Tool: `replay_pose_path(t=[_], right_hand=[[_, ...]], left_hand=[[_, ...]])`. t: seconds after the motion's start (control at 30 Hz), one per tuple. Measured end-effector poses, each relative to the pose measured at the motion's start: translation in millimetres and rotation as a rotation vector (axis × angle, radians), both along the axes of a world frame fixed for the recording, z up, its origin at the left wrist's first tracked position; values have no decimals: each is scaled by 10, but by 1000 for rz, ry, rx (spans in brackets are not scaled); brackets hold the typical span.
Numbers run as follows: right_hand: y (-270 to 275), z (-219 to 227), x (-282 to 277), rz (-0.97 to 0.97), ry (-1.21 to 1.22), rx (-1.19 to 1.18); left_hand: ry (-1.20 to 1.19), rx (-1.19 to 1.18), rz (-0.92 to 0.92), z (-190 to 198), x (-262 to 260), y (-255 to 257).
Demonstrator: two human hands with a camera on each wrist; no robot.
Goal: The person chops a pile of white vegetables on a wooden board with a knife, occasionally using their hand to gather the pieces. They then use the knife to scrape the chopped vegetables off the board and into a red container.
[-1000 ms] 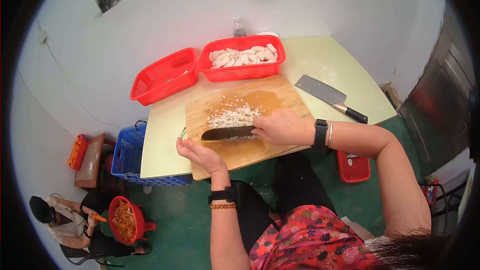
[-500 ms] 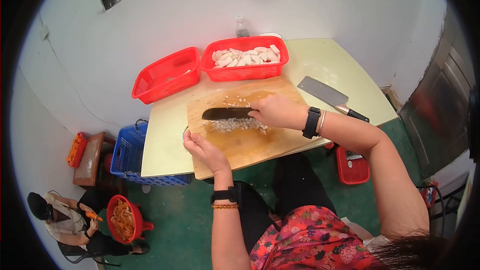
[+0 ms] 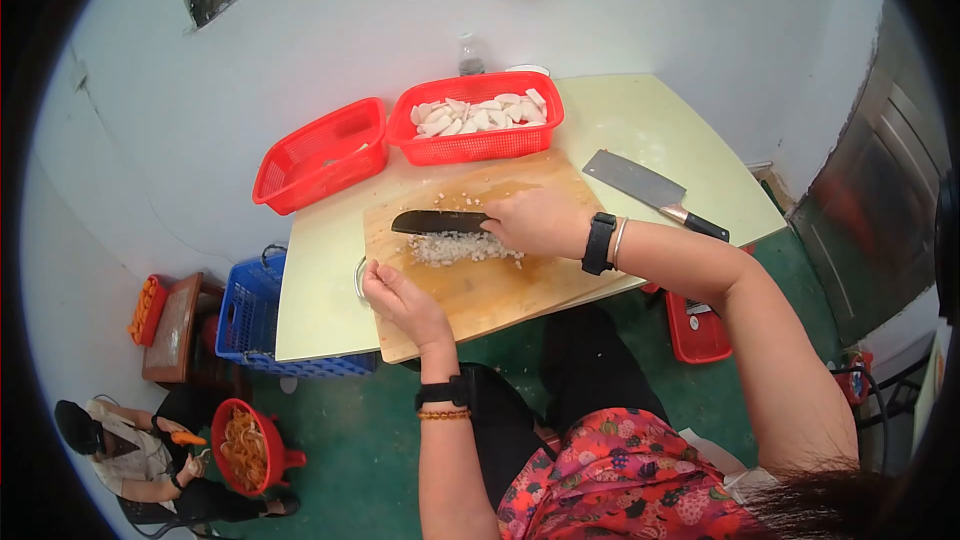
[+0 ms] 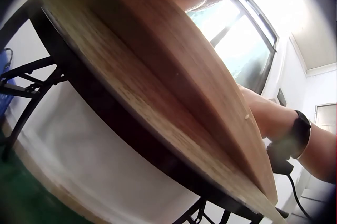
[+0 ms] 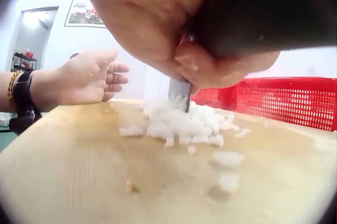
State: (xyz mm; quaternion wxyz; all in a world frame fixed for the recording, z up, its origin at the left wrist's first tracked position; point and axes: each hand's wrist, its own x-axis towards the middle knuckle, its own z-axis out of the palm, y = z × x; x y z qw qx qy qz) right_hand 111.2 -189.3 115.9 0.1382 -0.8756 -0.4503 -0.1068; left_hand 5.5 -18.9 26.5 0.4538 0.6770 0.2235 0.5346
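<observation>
My right hand [image 3: 540, 222] grips the handle of a dark-bladed kitchen knife [image 3: 435, 222], its tip pointing left. The blade stands on edge in a heap of finely chopped white bits [image 3: 455, 249], along its far side. Under the heap lies a wooden cutting board [image 3: 480, 302], its near edge jutting past the table. My left hand [image 3: 408, 308] rests at the board's left edge, palm turned sideways and fingers loosely bent, holding nothing. From the right wrist view, white crumbs cling to the left hand [image 5: 87, 79]. The left wrist view shows mostly the board's thick side [image 4: 174, 77].
Behind the board stands a red basket [image 3: 475, 147] of white slices, with another red basket [image 3: 320, 165] left of it. A cleaver [image 3: 635, 178] lies on the table's right. Below left, a seated person [image 3: 140, 455] holds an orange vegetable beside a red tub [image 3: 272, 440].
My right hand has carried the knife from the near side of the white bits to their far side. The left hand stays by the board's left edge.
</observation>
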Motion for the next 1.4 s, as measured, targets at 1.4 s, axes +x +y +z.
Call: replay_pose_path(t=[1.4], right_hand=[[160,-70,97,28,21,41]], left_hand=[[70,41,-20,26,-36,-31]])
